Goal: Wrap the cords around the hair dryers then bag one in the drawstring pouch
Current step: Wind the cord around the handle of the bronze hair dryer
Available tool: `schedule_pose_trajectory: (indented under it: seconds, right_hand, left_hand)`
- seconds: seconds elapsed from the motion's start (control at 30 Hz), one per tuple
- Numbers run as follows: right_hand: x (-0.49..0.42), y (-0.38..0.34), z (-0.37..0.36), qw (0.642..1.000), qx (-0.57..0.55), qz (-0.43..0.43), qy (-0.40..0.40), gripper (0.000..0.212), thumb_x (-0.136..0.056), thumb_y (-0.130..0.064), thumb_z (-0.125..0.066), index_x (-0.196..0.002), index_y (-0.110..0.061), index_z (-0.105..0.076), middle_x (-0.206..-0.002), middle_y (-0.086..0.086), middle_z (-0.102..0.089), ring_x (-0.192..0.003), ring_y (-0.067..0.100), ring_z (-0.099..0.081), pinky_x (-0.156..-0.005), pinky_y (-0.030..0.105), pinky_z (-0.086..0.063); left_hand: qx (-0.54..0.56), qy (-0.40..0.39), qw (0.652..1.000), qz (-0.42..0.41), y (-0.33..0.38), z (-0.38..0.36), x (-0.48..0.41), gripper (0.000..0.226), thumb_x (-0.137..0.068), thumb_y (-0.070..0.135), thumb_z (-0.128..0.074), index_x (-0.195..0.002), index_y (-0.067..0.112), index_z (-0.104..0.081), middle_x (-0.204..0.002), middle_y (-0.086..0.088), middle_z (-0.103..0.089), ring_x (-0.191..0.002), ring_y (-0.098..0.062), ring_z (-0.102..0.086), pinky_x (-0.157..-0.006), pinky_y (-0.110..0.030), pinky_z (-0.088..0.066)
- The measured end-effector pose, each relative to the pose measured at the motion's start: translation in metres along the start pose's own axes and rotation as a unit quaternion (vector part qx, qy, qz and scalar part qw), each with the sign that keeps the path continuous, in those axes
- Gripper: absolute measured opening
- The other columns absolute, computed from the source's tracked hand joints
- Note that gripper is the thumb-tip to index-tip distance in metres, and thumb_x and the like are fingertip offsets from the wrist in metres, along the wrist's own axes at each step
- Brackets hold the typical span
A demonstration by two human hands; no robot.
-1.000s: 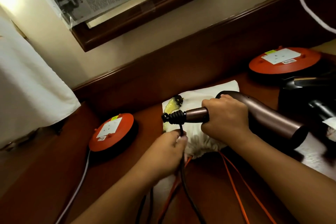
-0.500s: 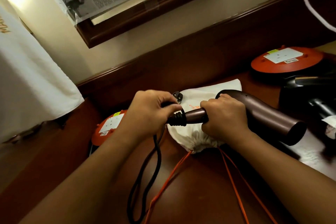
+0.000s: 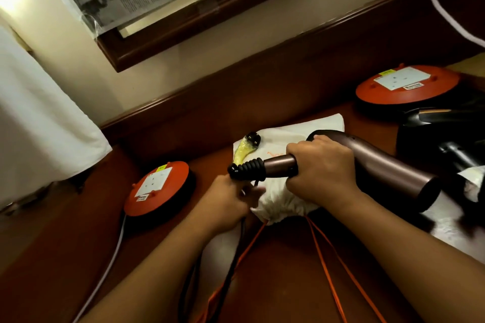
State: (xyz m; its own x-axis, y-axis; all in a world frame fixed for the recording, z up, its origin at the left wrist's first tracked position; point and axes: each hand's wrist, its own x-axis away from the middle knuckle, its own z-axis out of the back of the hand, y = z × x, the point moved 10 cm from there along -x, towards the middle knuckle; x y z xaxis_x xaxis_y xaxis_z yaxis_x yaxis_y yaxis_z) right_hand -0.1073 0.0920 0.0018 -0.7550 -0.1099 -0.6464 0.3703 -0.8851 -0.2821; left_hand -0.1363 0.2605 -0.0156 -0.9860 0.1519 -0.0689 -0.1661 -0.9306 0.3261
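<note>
While gripped, the bronze hair dryer (image 3: 378, 162) trails black cord (image 3: 231, 265).

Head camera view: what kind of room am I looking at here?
Probably a bedroom or hotel-room dressing table: a dark wooden counter against the wall, a wood-framed mirror above it, and a bronze hair dryer held over a white drawstring pouch.

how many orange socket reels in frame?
2. One round orange plastic socket reel lies on the brown wooden desk, beside the left hand. The second orange reel lies back right, behind the black hair dryer. Others may sit off-frame.
</note>
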Motion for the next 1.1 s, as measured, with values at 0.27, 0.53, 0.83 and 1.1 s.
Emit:
schedule_pose_trajectory:
  seconds: [0.27, 0.53, 0.83, 1.1]
  right_hand:
    - [0.003, -0.017, -0.010, 0.997, 0.061, 0.033, -0.035, 0.021, -0.050, -0.029, -0.071, -0.067, -0.024, -0.059, -0.057, -0.006, -0.058, -0.065, 0.025, -0.053, -0.055, 0.027, -0.015]
    - [0.003, -0.015, -0.004, 0.997, 0.047, 0.052, -0.039, 0.022, -0.055, -0.029, -0.065, -0.069, -0.030, -0.048, -0.059, -0.007, -0.055, -0.067, 0.023, -0.050, -0.052, 0.025, -0.011]
    - [0.005, -0.027, -0.010, 0.986, 0.083, 0.105, -0.101, 0.018, -0.065, -0.032, -0.064, -0.082, -0.028, -0.060, -0.074, -0.007, -0.064, -0.075, 0.021, -0.052, -0.051, 0.028, -0.008]
    - [0.006, -0.026, -0.004, 0.988, 0.073, 0.101, -0.091, 0.015, -0.066, -0.035, -0.064, -0.079, -0.029, -0.060, -0.069, -0.009, -0.063, -0.069, 0.019, -0.055, -0.054, 0.024, -0.006]
  left_hand:
    - [-0.158, -0.006, 0.986, -0.059, 0.058, 0.003, 0.054, 0.023, -0.103, 0.038, -0.053, -0.088, 0.022, -0.056, -0.080, 0.001, -0.060, -0.076, -0.021, -0.059, -0.061, -0.032, -0.038]
    - [-0.056, 0.187, 0.971, -0.137, 0.063, 0.096, 0.016, 0.003, -0.085, 0.020, -0.079, -0.085, 0.022, -0.081, -0.074, 0.009, -0.074, -0.068, -0.005, -0.068, -0.065, -0.030, -0.056]
    - [0.035, 0.099, 0.977, -0.187, 0.058, 0.078, -0.013, 0.009, -0.076, 0.019, -0.089, -0.083, 0.017, -0.083, -0.078, 0.008, -0.076, -0.076, -0.009, -0.072, -0.070, -0.021, -0.054]
    - [0.168, 0.099, 0.981, -0.017, -0.012, 0.057, -0.043, 0.005, -0.082, 0.018, -0.084, -0.087, 0.016, -0.083, -0.071, 0.001, -0.077, -0.062, -0.017, -0.070, -0.061, -0.035, -0.054]
